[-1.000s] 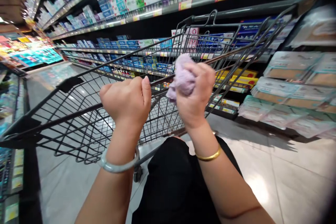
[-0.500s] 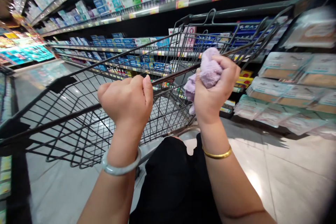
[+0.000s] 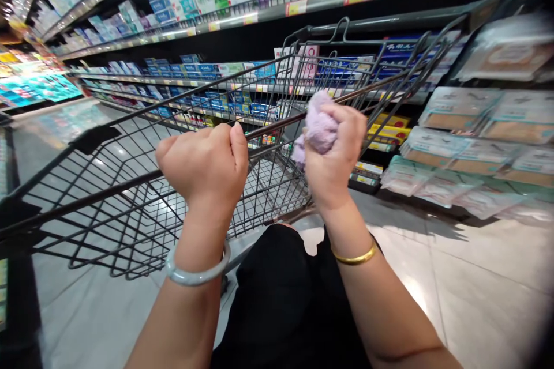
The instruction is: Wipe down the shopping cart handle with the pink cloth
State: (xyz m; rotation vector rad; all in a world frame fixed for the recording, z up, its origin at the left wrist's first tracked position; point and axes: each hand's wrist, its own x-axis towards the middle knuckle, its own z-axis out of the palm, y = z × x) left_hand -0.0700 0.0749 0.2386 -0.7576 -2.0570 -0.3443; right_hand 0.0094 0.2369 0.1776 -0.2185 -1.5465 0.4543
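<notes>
A dark wire shopping cart (image 3: pixel 268 190) stands sideways in front of me, its basket showing bare mesh. My left hand (image 3: pixel 205 164) is wrapped round the cart's near top rail, thumb uppermost. Farther right along that rail, my right hand (image 3: pixel 335 153) is closed on a bunched lilac cloth (image 3: pixel 321 124). The cloth bulges out above the fist and hangs down on its left side, at the rail. Whether the right fingers also grip the rail is hidden. The cart's push handle (image 3: pixel 389 22) is at the upper right, away from both hands.
Shelves of boxed goods (image 3: pixel 208 69) line the far side of the aisle. Several packets (image 3: pixel 467 144) hang on a rack at the right. Grey floor tiles (image 3: pixel 415 277) lie underfoot, and a bright display (image 3: pixel 38 86) shows at the far left.
My right hand has slid left along the rail with the lilac cloth, closer to my left hand. The left hand keeps its grip on the rail. The view has shifted slightly.
</notes>
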